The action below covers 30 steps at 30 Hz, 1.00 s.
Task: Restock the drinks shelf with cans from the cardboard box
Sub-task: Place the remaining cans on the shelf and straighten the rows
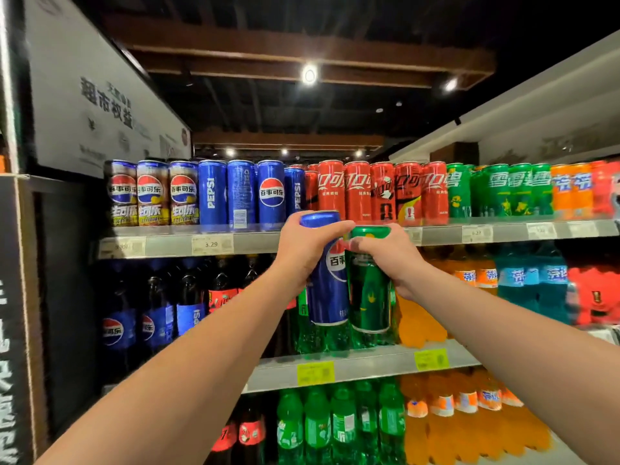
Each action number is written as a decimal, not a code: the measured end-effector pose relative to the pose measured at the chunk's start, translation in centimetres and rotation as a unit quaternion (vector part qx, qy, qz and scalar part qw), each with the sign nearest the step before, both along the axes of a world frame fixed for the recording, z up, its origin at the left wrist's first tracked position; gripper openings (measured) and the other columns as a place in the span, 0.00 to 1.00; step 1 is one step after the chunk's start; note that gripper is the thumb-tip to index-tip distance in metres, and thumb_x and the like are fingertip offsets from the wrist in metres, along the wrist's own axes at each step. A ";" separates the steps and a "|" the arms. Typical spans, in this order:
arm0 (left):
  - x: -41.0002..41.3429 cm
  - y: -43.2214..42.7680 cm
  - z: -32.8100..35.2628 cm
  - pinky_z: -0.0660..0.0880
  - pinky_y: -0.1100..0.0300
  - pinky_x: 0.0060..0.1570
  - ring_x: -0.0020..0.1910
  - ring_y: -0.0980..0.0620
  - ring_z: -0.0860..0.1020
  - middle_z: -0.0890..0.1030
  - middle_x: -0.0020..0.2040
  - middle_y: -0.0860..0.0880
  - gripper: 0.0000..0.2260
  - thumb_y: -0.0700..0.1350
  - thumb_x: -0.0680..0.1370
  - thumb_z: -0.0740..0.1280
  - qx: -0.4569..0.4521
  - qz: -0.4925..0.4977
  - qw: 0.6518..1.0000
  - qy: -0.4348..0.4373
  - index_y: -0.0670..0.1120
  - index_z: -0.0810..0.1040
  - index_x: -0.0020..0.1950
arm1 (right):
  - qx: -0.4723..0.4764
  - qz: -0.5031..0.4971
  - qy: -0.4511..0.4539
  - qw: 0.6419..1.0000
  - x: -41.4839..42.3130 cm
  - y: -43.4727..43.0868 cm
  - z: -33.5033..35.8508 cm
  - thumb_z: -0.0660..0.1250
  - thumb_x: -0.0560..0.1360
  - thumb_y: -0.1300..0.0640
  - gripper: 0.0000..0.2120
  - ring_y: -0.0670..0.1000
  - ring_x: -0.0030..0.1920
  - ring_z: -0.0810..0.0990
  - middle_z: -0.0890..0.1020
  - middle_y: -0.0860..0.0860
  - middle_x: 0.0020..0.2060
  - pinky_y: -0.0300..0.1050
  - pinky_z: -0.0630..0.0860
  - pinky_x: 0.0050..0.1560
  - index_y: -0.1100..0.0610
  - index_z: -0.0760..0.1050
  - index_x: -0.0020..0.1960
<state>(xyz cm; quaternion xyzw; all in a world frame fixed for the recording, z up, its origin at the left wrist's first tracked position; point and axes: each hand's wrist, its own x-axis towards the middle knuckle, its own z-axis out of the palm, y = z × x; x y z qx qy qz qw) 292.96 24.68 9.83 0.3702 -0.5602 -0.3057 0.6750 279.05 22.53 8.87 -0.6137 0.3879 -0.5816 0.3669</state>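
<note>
Blue Pepsi can (328, 283) held upright in left hand (307, 250), fingers wrapped closed around its upper part. Green Sprite can (370, 290) held upright in right hand (385, 255), grip likewise closed near its top. 2 cans side by side, touching, raised in front of the drinks shelf (255, 241), just below the top row edge. Top row carries shelved cans (355, 193): Pepsi at left, red cola in the middle, green and orange at right. Bottles (157, 317) fill the rows below. Cardboard box not visible.
</note>
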 end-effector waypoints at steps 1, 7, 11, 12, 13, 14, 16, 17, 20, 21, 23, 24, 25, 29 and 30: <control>-0.1 -0.2 0.8 0.81 0.52 0.43 0.41 0.46 0.84 0.84 0.46 0.43 0.33 0.50 0.56 0.81 0.002 0.013 1.000 -0.005 0.41 0.77 0.57 | -0.004 0.010 0.002 1.000 -0.3 -0.4 0.7 0.78 0.57 0.52 0.32 0.56 0.45 0.84 0.84 0.55 0.47 0.57 0.82 0.47 0.57 0.75 0.59; -1.0 -1.5 4.6 0.81 0.47 0.47 0.43 0.46 0.84 0.85 0.46 0.44 0.24 0.44 0.61 0.80 -0.018 0.082 0.996 0.023 0.45 0.78 0.55 | -0.038 0.057 0.030 0.997 -1.7 -2.3 4.4 0.78 0.62 0.57 0.20 0.55 0.41 0.85 0.85 0.55 0.43 0.54 0.83 0.44 0.56 0.77 0.51; -1.5 -2.1 6.9 0.81 0.46 0.48 0.44 0.46 0.84 0.84 0.46 0.46 0.18 0.45 0.64 0.79 -0.038 0.122 0.992 0.015 0.49 0.76 0.49 | -0.050 0.083 0.038 0.995 -2.5 -3.4 6.3 0.76 0.65 0.61 0.11 0.56 0.42 0.85 0.85 0.56 0.41 0.54 0.82 0.46 0.55 0.78 0.45; -1.4 -2.3 7.5 0.81 0.46 0.47 0.44 0.47 0.84 0.83 0.47 0.46 0.18 0.46 0.65 0.79 -0.041 0.138 0.990 0.007 0.51 0.75 0.49 | -0.050 0.090 0.037 0.994 -2.5 -3.7 6.6 0.76 0.64 0.60 0.12 0.56 0.42 0.85 0.85 0.56 0.41 0.55 0.82 0.46 0.56 0.78 0.46; -1.4 -2.5 8.0 0.81 0.48 0.46 0.44 0.48 0.83 0.83 0.47 0.47 0.18 0.47 0.64 0.79 -0.043 0.151 0.988 0.000 0.51 0.75 0.49 | -0.048 0.092 0.039 0.994 -2.3 -4.0 6.8 0.77 0.61 0.57 0.19 0.56 0.42 0.85 0.85 0.56 0.42 0.56 0.82 0.46 0.57 0.78 0.50; -1.2 -2.7 8.6 0.81 0.51 0.44 0.44 0.49 0.83 0.83 0.47 0.48 0.18 0.47 0.65 0.78 -0.048 0.164 0.985 -0.010 0.51 0.75 0.50 | -0.047 0.089 0.042 0.994 -2.1 -4.2 7.0 0.78 0.56 0.53 0.28 0.56 0.42 0.85 0.85 0.56 0.44 0.56 0.83 0.45 0.57 0.77 0.54; -0.8 -3.2 9.7 0.78 0.57 0.38 0.42 0.52 0.82 0.81 0.45 0.49 0.17 0.47 0.67 0.78 -0.060 0.195 0.978 -0.040 0.51 0.75 0.50 | -0.056 0.082 0.043 0.994 -1.7 -5.2 7.3 0.78 0.52 0.49 0.37 0.55 0.45 0.84 0.83 0.54 0.48 0.54 0.82 0.44 0.56 0.72 0.59; -0.5 -3.4 10.1 0.78 0.59 0.37 0.42 0.53 0.82 0.81 0.45 0.50 0.17 0.47 0.67 0.77 -0.062 0.205 0.975 -0.052 0.50 0.75 0.51 | -0.063 0.077 0.042 0.994 -1.6 -5.5 7.5 0.79 0.55 0.50 0.36 0.54 0.46 0.83 0.82 0.54 0.49 0.52 0.82 0.43 0.56 0.71 0.60; 0.6 -4.3 11.4 0.80 0.56 0.43 0.46 0.52 0.81 0.80 0.49 0.50 0.20 0.49 0.67 0.77 -0.066 0.241 0.965 -0.081 0.51 0.74 0.55 | -0.068 0.071 0.047 0.994 -1.1 -6.2 8.3 0.78 0.61 0.51 0.34 0.54 0.48 0.81 0.80 0.54 0.51 0.48 0.78 0.41 0.56 0.68 0.62; 0.9 -4.6 11.8 0.80 0.55 0.45 0.47 0.52 0.81 0.80 0.50 0.50 0.21 0.50 0.67 0.77 -0.068 0.257 0.960 -0.091 0.52 0.74 0.56 | -0.072 0.069 0.049 0.994 -0.9 -6.4 8.6 0.78 0.61 0.50 0.34 0.53 0.48 0.81 0.79 0.54 0.51 0.48 0.78 0.42 0.56 0.67 0.62; 1.7 -5.2 12.7 0.80 0.54 0.48 0.49 0.52 0.80 0.79 0.53 0.50 0.23 0.50 0.67 0.77 -0.077 0.280 0.951 -0.106 0.51 0.74 0.59 | -0.079 0.068 0.052 0.993 -0.4 -6.8 9.2 0.78 0.62 0.51 0.32 0.52 0.47 0.80 0.79 0.52 0.50 0.47 0.77 0.42 0.55 0.67 0.61; 2.0 -5.5 13.1 0.80 0.55 0.49 0.50 0.52 0.80 0.78 0.54 0.50 0.24 0.50 0.68 0.77 -0.083 0.285 0.948 -0.114 0.51 0.73 0.60 | -0.083 0.071 0.051 0.993 -0.2 -7.1 9.4 0.78 0.63 0.51 0.30 0.51 0.46 0.80 0.79 0.51 0.48 0.46 0.76 0.40 0.54 0.67 0.59; 2.2 -5.7 13.5 0.80 0.55 0.50 0.51 0.51 0.79 0.78 0.55 0.50 0.25 0.51 0.68 0.77 -0.090 0.289 0.945 -0.126 0.51 0.73 0.62 | -0.090 0.073 0.050 0.992 0.0 -7.2 9.6 0.78 0.65 0.52 0.28 0.49 0.44 0.79 0.78 0.49 0.46 0.44 0.74 0.38 0.53 0.66 0.57; 2.9 -7.0 14.7 0.80 0.56 0.50 0.54 0.50 0.79 0.77 0.58 0.49 0.25 0.51 0.70 0.76 -0.114 0.303 0.926 -0.194 0.50 0.72 0.64 | -0.094 0.070 0.040 0.992 0.8 -8.0 9.9 0.78 0.64 0.53 0.27 0.50 0.47 0.79 0.79 0.51 0.48 0.47 0.77 0.43 0.54 0.68 0.58; 2.9 -7.4 14.8 0.79 0.57 0.50 0.55 0.50 0.78 0.77 0.58 0.48 0.25 0.51 0.71 0.75 -0.120 0.303 0.922 -0.208 0.50 0.72 0.64 | -0.092 0.068 0.040 0.993 1.1 -8.3 9.9 0.78 0.63 0.52 0.28 0.51 0.48 0.80 0.80 0.52 0.50 0.48 0.77 0.44 0.55 0.69 0.58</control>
